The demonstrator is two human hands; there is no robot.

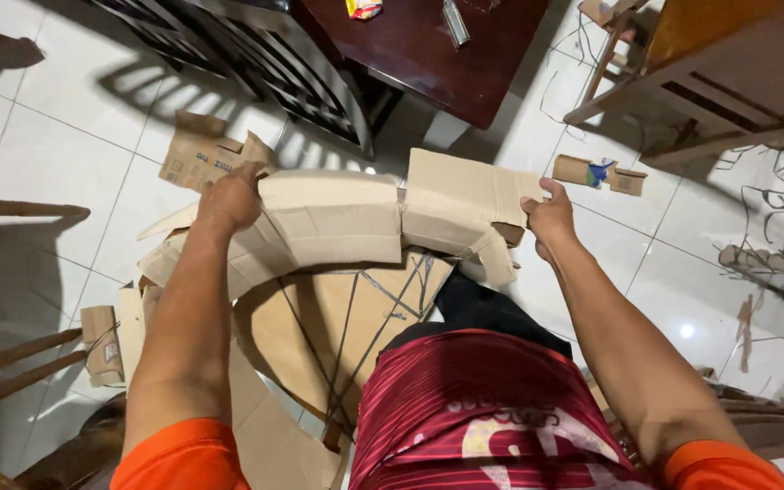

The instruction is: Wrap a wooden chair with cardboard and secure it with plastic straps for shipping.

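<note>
**Count on the tiled floor**

Two hands: left hand and right hand. One long folded cardboard strip between them. One round cardboard cutout. Three loose cardboard scraps. One dark wooden table.

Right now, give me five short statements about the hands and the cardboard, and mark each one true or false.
1. The left hand and the right hand grip opposite ends of one bent cardboard strip. True.
2. The floor is grey carpet. False: white tiles.
3. A dark wooden table stands beyond the strip. True.
4. The right hand holds scissors. False: only cardboard.
5. More cardboard pieces lie on the floor. True.
</note>
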